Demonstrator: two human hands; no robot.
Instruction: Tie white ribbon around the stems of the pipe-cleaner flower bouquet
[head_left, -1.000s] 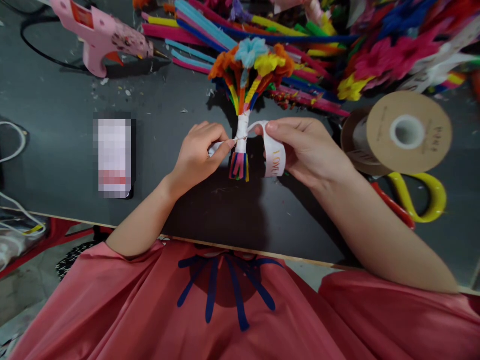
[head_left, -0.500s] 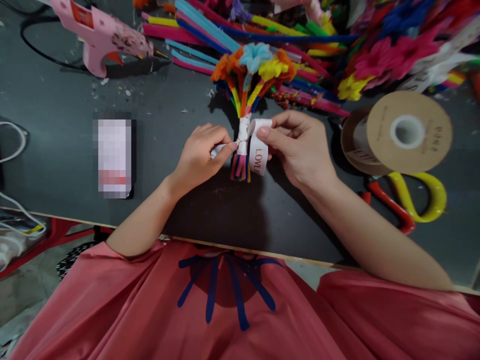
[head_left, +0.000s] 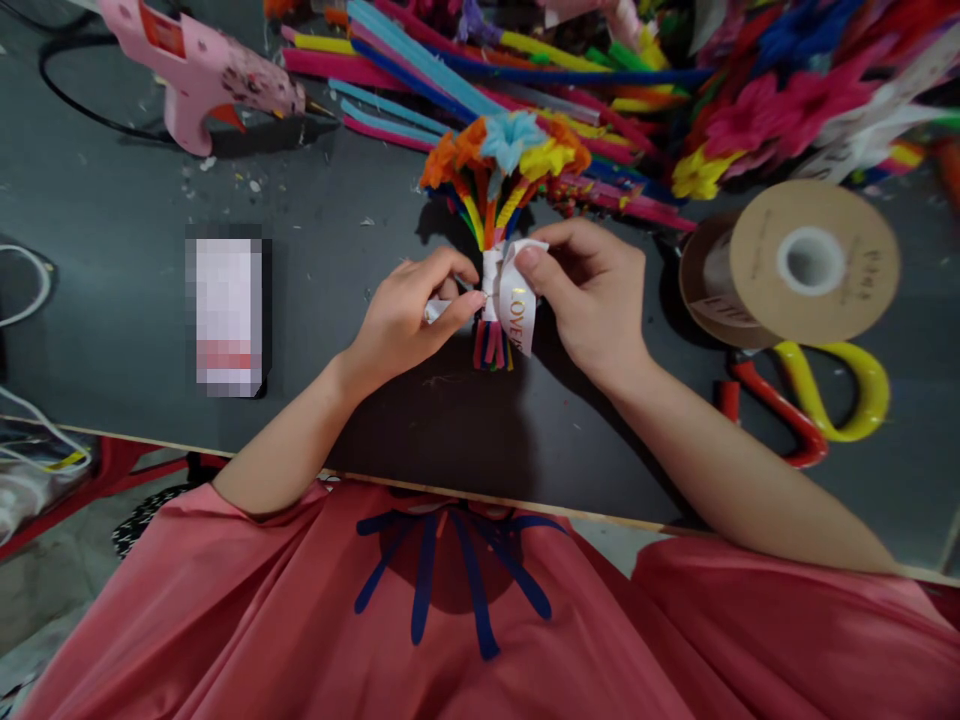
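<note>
Bouquet (head_left: 496, 190) of pipe-cleaner flowers lies on the dark table (head_left: 337, 230), stems toward me | my left hand (head_left: 409, 315) pinches one white ribbon (head_left: 517, 295) end at the wrapped stems | my right hand (head_left: 592, 290) presses the lettered ribbon loop against them | ribbon spool (head_left: 814, 262) just right

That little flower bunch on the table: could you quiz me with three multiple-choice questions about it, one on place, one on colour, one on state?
1. Where does the ribbon spool lie from the flower bunch?
A right
B left
C in front

2. What colour is the glue gun?
A blue
B pink
C green

3. What is the right hand doing?
A resting flat
B holding scissors
C pinching white ribbon

Answers:
1 A, the spool sits by the picture's right edge.
2 B, its body is pink.
3 C, its fingers press ribbon against the stems; the left hand pinches the other end.
</note>
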